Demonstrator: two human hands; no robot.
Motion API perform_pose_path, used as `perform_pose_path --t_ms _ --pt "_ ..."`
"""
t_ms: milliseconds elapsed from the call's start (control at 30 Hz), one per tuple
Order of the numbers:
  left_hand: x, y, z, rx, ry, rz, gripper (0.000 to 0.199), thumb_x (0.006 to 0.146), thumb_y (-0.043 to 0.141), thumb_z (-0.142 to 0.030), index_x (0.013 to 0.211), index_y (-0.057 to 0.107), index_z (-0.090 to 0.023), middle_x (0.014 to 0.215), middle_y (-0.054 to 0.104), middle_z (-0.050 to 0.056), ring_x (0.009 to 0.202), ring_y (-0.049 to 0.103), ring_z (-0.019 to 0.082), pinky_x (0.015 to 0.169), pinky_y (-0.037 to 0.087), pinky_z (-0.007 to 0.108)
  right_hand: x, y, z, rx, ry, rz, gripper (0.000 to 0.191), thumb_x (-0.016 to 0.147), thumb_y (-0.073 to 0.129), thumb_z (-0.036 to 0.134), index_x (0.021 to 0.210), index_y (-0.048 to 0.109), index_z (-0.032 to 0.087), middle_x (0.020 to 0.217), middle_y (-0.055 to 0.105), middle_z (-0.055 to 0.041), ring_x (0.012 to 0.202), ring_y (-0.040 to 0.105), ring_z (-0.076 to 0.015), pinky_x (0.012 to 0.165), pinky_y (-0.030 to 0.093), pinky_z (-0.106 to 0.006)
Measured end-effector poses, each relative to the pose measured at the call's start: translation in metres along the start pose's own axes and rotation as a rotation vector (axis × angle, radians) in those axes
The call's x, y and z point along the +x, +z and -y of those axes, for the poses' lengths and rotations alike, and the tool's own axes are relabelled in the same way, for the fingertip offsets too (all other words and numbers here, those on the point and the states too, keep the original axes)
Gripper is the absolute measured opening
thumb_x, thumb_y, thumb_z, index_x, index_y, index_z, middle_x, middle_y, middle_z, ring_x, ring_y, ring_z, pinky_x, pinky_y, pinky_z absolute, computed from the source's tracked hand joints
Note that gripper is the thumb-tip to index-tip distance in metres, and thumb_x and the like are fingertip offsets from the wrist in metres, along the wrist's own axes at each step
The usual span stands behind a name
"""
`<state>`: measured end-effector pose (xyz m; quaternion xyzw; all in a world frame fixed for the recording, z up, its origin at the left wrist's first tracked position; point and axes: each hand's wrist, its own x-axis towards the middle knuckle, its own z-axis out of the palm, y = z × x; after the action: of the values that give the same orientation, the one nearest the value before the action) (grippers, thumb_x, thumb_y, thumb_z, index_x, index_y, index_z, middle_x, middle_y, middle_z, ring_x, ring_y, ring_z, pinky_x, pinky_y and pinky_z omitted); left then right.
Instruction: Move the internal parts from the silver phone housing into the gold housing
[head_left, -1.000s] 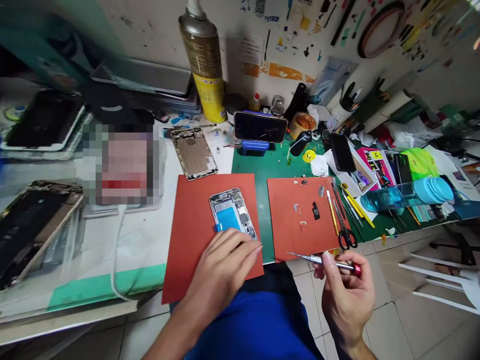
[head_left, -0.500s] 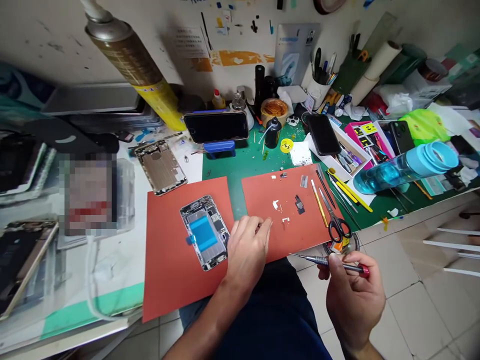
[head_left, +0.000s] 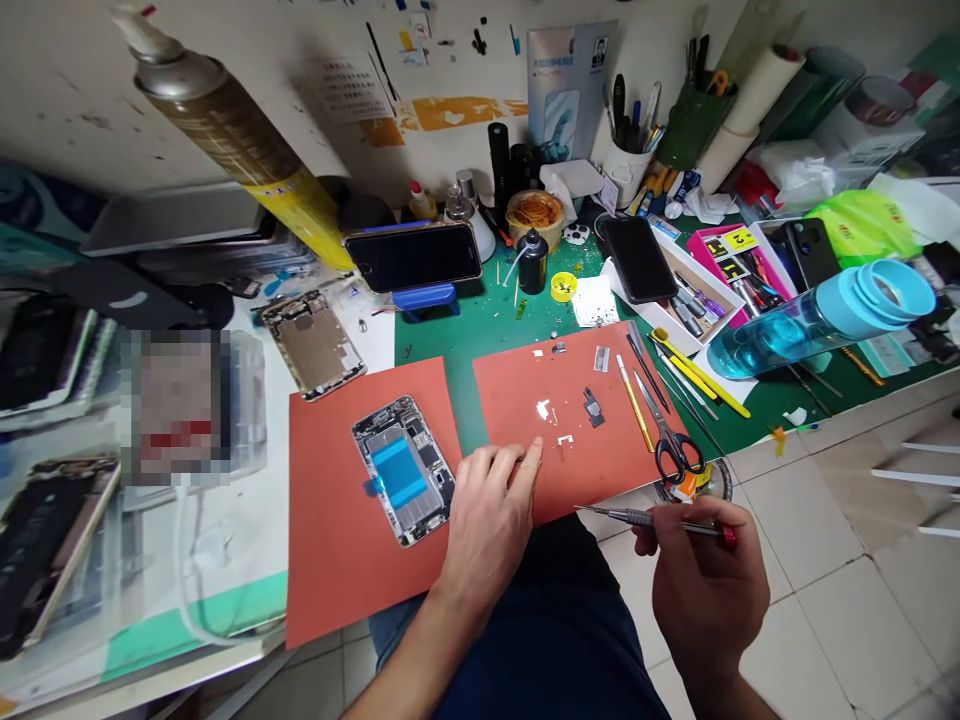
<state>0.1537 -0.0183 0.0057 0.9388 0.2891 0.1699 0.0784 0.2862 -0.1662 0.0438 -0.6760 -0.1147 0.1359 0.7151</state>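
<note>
Two flat reddish-brown mats (head_left: 330, 580) are lying adjacent, the left bearing an opened silver-and-black phone (head_left: 401, 470). Left hand (head_left: 491, 510) is half-curling by its right edge, contents hidden; right hand (head_left: 709, 575) is gripping a grey, red-ended screwdriver (head_left: 645, 518), which should be staying clear of tiny loose white parts (head_left: 543, 410).

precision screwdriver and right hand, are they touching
Touching: the head view shows the right hand closed on the precision screwdriver, whose thin tip and red end stick out on either side of the grip.
</note>
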Motion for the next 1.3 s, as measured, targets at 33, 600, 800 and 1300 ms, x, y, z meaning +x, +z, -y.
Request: perform_pose_path --t_ms 33,600,800,1300 --pt "0.001 0.001 -0.001 0.004 0.005 0.002 0.043 0.098 0.057 0.002 0.137 0.067 -0.013 0.109 0.073 0.011 0.096 0.056 0.028 0.081 0.044 0.04 0.0 0.0 0.0 0.001 -0.005 0.001 0.023 0.089 0.085 0.021 0.099 0.063 0.022 0.076 0.077 0.0022 0.056 0.075 -0.017 0.054 0.065 -0.03" --pt "0.006 -0.015 0.014 -0.132 -0.083 -0.045 0.036 0.109 0.051 -0.015 0.142 0.066 -0.02 0.107 0.069 0.01 0.097 0.059 0.025 0.084 0.049 0.039 0.004 0.001 0.008 -0.05 -0.029 -0.021 0.024 0.09 0.085 0.025 0.098 0.062 0.023 0.066 0.07 0.0053 0.053 0.07 -0.0148 0.054 0.06 -0.028" --pt "-0.009 -0.038 0.024 -0.189 -0.125 -0.053 0.022 0.111 0.053 -0.022 0.125 0.07 -0.023 0.105 0.069 0.006 0.093 0.063 0.022 0.085 0.049 0.037 0.013 0.001 0.002 -0.22 -0.125 -0.097 0.026 0.086 0.089 0.03 0.091 0.065 0.022 0.079 0.076 -0.0007 0.065 0.072 -0.0164 0.06 0.059 -0.029" --pt "-0.11 -0.089 0.052 -0.212 -0.508 -0.186 0.023 0.105 0.062 -0.044 0.119 0.075 -0.031 0.111 0.08 0.002 0.097 0.075 0.024 0.092 0.057 0.037 0.06 0.026 -0.047 -0.964 -0.636 0.252 0.022 0.106 0.055 0.023 0.114 0.075 0.02 0.103 0.076 -0.0145 0.1 0.069 -0.0297 0.095 0.055 -0.048"
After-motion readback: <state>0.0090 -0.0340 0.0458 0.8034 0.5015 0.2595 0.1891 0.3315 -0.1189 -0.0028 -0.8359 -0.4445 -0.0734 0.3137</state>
